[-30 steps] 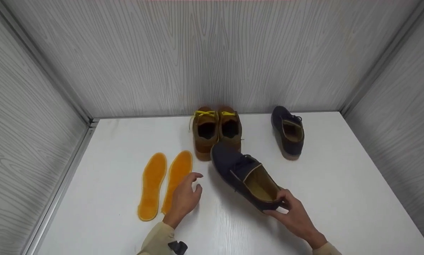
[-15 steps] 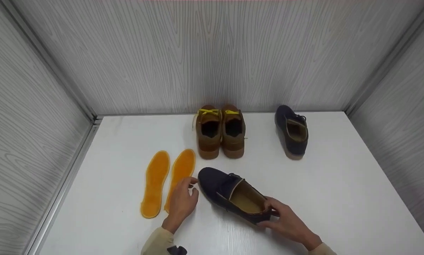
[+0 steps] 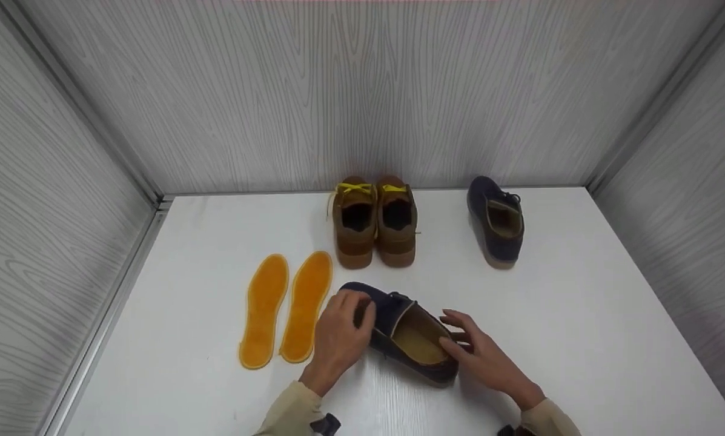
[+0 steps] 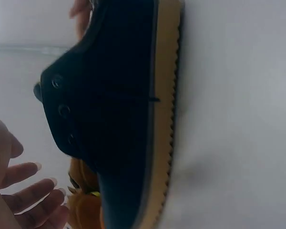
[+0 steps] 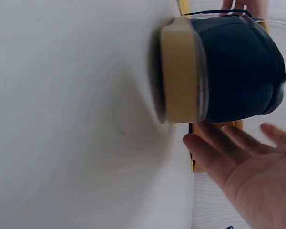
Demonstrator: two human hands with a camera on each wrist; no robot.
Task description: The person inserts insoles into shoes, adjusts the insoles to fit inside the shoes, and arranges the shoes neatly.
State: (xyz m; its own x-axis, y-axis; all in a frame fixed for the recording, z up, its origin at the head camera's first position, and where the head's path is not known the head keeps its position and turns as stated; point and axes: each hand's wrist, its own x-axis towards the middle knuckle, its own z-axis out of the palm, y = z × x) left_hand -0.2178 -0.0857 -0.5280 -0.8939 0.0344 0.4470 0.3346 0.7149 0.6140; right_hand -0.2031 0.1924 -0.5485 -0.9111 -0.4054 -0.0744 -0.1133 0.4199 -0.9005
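A navy lace-up shoe (image 3: 389, 316) with a tan sole sits on the white table, its toe pointing to the far left. Over its toe hovers my left hand (image 3: 343, 327); its fingers (image 4: 35, 191) are spread and loosely bent, apart from the upper in the left wrist view. By the heel, my right hand (image 3: 489, 363) has its fingers (image 5: 214, 152) extended, and no grip on the shoe shows. Whether a right fingertip touches the shoe's side cannot be made out. Two orange insoles (image 3: 265, 312) lie side by side left of the left hand.
A pair of brown shoes (image 3: 355, 245) with yellow laces stands at the back middle against the grey wood-grain wall (image 3: 362, 97). The other navy shoe (image 3: 503, 249) is at the back right. Panels enclose the white table (image 3: 580, 303) on the left and right.
The navy shoe has come down toward me and left onto the table. My right hand has released its heel. My left hand has moved right, from beside the insole to over the toe.
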